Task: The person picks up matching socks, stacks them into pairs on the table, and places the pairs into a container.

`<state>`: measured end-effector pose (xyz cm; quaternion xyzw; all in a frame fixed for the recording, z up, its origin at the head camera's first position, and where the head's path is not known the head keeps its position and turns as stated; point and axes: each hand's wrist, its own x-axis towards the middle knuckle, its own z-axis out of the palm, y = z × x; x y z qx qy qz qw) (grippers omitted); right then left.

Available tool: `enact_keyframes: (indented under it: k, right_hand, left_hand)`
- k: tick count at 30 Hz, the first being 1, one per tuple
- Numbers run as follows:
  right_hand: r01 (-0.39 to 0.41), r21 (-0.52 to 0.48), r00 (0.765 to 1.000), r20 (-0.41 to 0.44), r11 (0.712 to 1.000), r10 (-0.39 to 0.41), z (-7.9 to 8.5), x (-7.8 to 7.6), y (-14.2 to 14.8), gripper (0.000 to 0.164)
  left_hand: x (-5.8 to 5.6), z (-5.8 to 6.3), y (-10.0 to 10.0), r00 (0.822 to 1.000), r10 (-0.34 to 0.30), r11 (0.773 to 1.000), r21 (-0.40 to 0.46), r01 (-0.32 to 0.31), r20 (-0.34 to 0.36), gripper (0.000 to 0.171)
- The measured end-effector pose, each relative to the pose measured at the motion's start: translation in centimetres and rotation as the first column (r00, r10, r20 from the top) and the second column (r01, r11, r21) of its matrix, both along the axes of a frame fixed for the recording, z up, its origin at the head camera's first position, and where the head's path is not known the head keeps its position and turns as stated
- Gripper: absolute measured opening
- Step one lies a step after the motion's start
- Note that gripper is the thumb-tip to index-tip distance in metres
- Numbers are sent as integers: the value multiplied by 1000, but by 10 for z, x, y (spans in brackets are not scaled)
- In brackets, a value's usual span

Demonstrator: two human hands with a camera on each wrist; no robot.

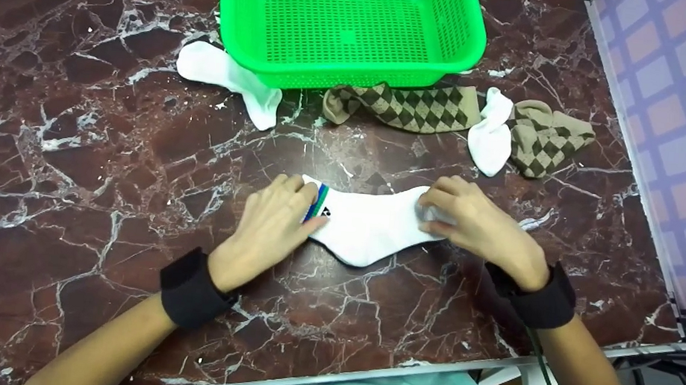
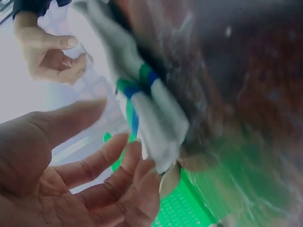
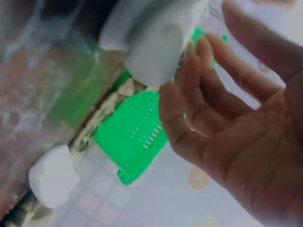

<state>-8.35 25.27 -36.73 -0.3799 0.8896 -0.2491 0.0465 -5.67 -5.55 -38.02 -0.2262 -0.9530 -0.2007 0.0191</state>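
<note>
A pair of white socks (image 1: 371, 224) lies flat, one on top of the other, with blue and green stripes near the cuffs. Both layers of striped cuff (image 2: 156, 118) show in the left wrist view. My left hand (image 1: 278, 218) is at the cuff end, fingers loosely bent along it and thumb apart from the fabric. At the toe end is my right hand (image 1: 468, 216), fingers relaxed and slightly blurred. In the right wrist view, the fingertips of that hand are right beside the toes (image 3: 158, 52), with the thumb spread away.
A green basket (image 1: 351, 75) stands at the back. In front of it lie a white sock (image 1: 219, 69), a brown argyle sock (image 1: 421, 108), another white sock (image 1: 492, 133) and a second argyle sock (image 1: 546, 140). The marble table (image 1: 110, 158) ends near the person's body.
</note>
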Motion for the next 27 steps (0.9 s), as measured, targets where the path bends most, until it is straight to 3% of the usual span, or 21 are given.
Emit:
enact_keyframes:
  k: [4,9,17,24,27]
  right_hand:
    - [4,49,999,35,999,-6,-4,-3,1,29]
    - [29,86,996,80,996,-36,-6,-5,3,37]
    - [45,96,994,94,994,-54,-10,-6,1,38]
    - [37,131,999,33,991,-41,-11,-3,-1,37]
    - [18,103,997,69,995,-26,-9,-5,4,38]
  left_hand:
    - [1,-4,5,1000,12,997,-75,-13,-14,49]
    - [1,-6,6,1000,25,994,-106,-25,-5,58]
    - [0,-6,7,999,31,993,-116,-29,17,62]
    - [-2,-7,7,1000,21,993,-115,-19,14,63]
    - [-2,-8,7,1000,19,994,-107,-17,15,62]
